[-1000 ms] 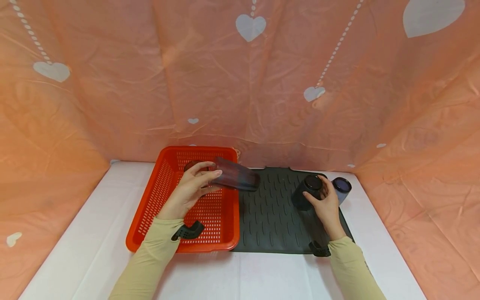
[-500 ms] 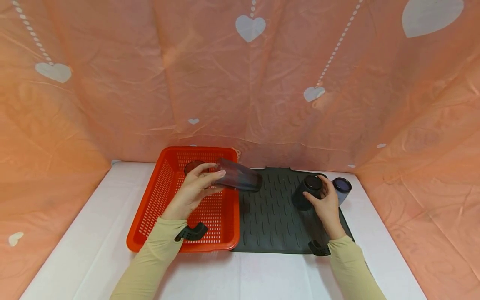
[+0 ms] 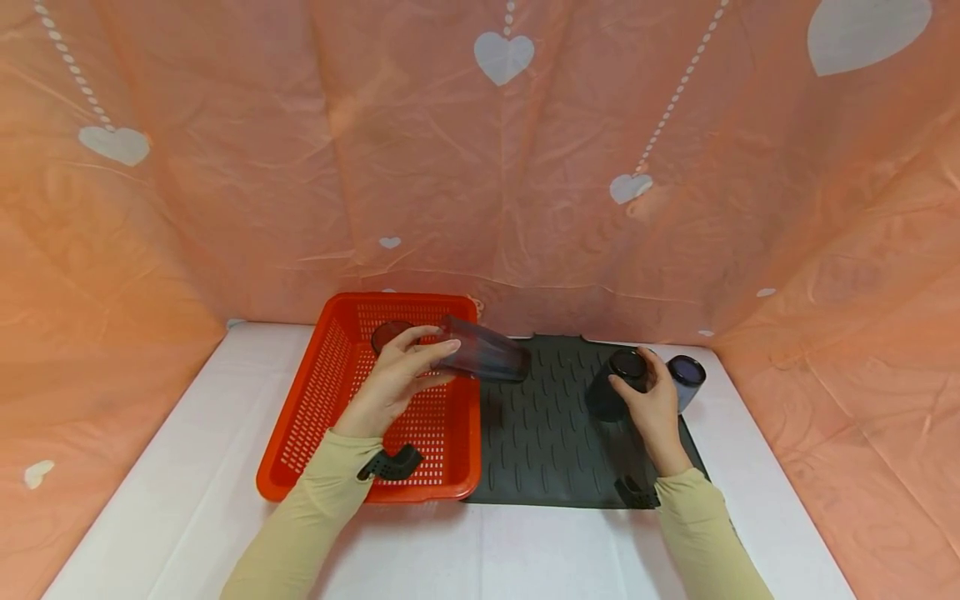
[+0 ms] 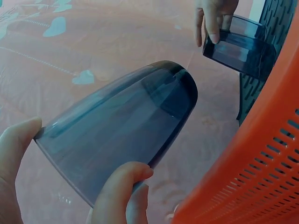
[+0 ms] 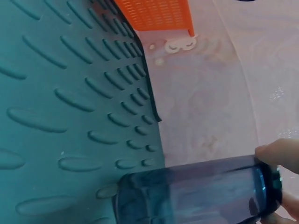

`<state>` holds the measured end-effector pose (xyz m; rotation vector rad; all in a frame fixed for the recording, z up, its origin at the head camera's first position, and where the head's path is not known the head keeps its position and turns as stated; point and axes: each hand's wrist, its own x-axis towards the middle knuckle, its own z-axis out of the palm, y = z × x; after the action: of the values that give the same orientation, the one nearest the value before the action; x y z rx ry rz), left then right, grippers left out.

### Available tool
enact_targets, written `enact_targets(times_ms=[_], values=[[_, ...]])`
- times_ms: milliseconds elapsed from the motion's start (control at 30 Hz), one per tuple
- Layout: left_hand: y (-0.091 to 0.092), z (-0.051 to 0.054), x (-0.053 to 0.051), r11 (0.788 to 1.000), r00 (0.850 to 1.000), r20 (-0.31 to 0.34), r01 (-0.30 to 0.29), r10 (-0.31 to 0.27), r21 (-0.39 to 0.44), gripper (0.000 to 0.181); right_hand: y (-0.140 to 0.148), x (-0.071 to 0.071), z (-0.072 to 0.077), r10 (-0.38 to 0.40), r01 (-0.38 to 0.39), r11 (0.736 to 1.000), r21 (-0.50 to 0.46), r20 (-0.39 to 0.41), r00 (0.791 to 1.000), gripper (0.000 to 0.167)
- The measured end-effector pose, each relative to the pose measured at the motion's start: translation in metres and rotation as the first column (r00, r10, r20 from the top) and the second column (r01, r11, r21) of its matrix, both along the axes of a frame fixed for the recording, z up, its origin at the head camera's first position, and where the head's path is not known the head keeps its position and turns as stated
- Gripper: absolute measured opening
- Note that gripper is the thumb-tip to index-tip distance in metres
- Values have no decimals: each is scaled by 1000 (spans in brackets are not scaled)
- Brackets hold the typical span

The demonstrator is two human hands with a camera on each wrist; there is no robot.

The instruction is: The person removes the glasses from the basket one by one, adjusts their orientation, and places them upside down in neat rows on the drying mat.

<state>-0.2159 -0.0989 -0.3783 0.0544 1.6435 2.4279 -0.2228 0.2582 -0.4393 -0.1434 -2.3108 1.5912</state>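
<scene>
I had the left hand [image 3: 397,375] pinching a tilted glass [image 3: 487,352] near its rim, fingers partly curled, above the right edge of the red basket [image 3: 272,477]. I saw the right hand [image 3: 656,408] curled round the base of a dark glass [image 3: 604,397], mouth down on the black mat [image 3: 536,454], near an upturned glass [image 3: 686,385].

A white-topped table [image 3: 555,550] carries a red-orange perforated basket [image 3: 472,433], standing below the left hand [image 3: 393,379]. Below the right hand [image 3: 654,408], and stretching leftward from it to the basket's near side, a dark mat [image 3: 540,450] with raised ridges lies flat on the white surface.
</scene>
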Motion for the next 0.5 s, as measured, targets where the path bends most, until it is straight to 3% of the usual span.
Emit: enact_targets(times_ms=[267,500], values=[[6,1,-1,1000,1000,10,-6,6,-11,59,-4,0,11,-44,48,999,23,-149,988,54],[12,3,-2,999,999,29,-31,31,-10,55,-12,5,27,-51,49,999,-13,-233,971,48]])
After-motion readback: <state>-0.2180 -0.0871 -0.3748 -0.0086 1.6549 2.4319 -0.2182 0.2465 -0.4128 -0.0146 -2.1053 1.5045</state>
